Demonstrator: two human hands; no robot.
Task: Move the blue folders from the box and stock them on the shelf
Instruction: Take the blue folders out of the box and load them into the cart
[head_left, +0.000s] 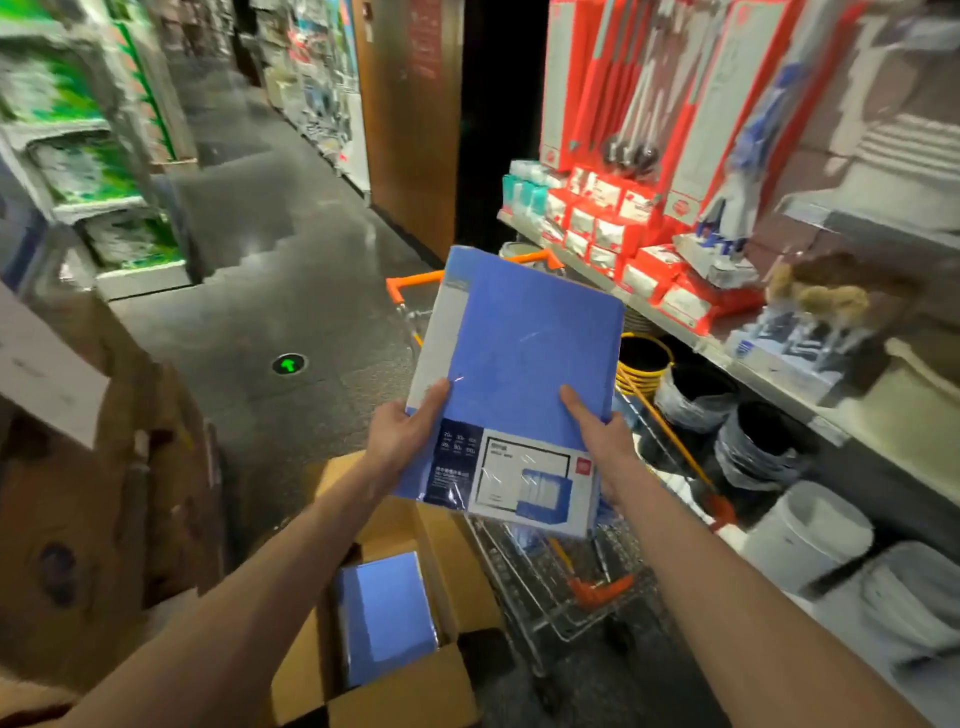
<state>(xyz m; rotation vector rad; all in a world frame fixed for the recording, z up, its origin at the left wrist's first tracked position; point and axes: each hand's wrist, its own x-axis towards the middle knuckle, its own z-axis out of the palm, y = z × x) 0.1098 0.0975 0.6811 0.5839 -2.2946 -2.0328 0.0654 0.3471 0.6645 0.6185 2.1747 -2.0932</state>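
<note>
Blue folder (524, 338) btwn both hands (402, 439) (605, 441)

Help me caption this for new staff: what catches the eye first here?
The blue folder, held up mid-frame by the left hand and right hand at its lower edge. Below it, more folders lie in an open cardboard box. To the right, red packs crowd the shelf.

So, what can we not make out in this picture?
Head view:
- Folders in the box: the top folder hides any beneath.
- Fingers of the left hand and right hand: behind the held folder.
- Label print on the held folder: too small, blurred.
- Goods on the shelf, far right: blurred.
</note>
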